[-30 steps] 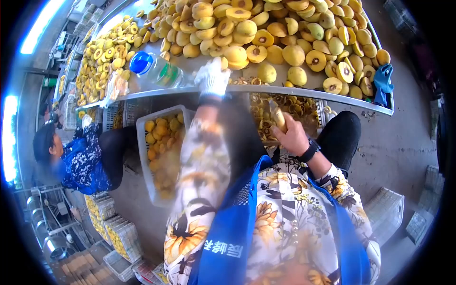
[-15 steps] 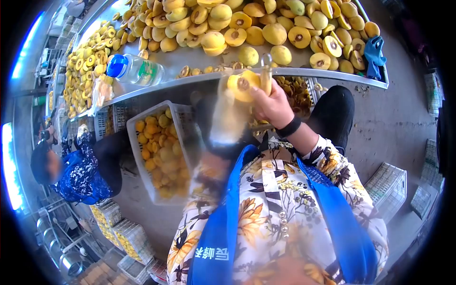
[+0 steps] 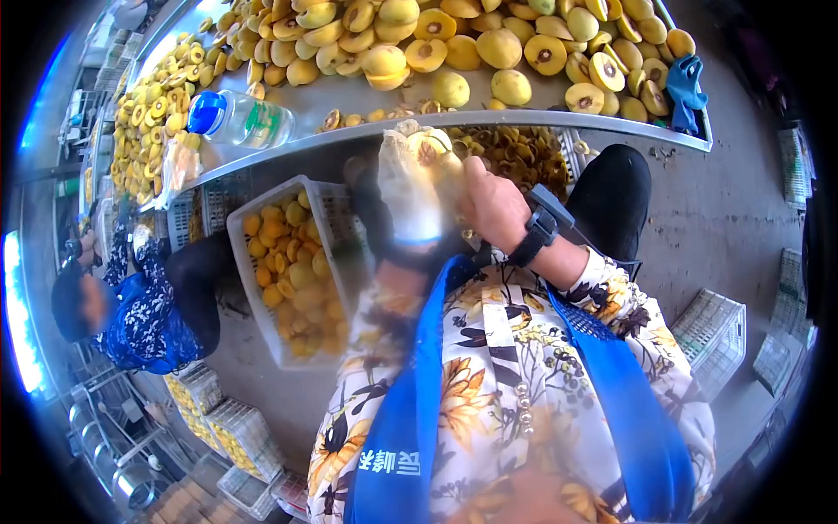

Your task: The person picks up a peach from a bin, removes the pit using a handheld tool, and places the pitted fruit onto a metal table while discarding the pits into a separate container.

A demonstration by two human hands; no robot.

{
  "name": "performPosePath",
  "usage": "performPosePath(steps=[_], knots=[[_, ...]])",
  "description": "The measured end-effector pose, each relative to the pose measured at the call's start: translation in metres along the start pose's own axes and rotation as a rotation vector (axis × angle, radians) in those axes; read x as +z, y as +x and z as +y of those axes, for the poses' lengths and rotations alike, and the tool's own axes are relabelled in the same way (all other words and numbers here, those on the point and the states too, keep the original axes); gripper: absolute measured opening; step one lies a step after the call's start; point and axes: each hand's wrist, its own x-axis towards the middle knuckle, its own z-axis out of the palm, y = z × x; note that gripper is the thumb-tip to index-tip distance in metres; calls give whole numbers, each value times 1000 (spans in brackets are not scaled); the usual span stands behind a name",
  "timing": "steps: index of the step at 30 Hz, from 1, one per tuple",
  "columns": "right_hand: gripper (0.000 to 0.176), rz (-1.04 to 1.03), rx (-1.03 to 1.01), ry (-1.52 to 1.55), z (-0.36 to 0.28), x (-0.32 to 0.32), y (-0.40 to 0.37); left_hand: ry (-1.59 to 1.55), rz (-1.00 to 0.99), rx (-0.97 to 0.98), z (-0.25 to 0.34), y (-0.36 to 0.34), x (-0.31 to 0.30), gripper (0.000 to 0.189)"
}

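My left hand (image 3: 408, 196), in a pale, see-through glove, is closed around a halved yellow peach (image 3: 433, 147), cut face up with a brown centre. Close beside it, my right hand (image 3: 499, 208) is bare and curled into a fist, with a dark band on the wrist. That fist is around the handle of a loop-ended pitting tool, which is mostly hidden now and blurred near the peach. Both hands are just below the metal table's front rim (image 3: 524, 117). Many peach halves (image 3: 425, 54) are heaped on the table beyond them.
A clear bottle with a blue cap (image 3: 208, 113) lies on the table, and a blue glove (image 3: 686, 92) hangs at its right corner. Below are a white crate of peaches (image 3: 240, 293) and a container of brownish scraps (image 3: 515, 157). A co-worker (image 3: 148, 323) sits at left.
My right hand has rolled over and come down slightly, turning the tool's loop from pointing up to out of sight. The left hand still holds the peach half, now a little further left.
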Motion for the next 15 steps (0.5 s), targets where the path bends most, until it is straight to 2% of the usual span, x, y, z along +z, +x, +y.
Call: performPosePath(steps=[3, 5, 9, 15], knots=[[26, -36, 54, -63, -3, 3, -2, -299, -2, -176, 17, -1, 3, 37], [26, -4, -8, -26, -1, 4, -5, -432, 33, -261, 23, 1, 7, 32], [27, 58, -23, 5, -2, 9, -10, -623, 38, -369, 42, 1, 11, 36], [31, 51, -10, 5, -1, 8, -10, -497, 91, -246, 36, 1, 19, 33]])
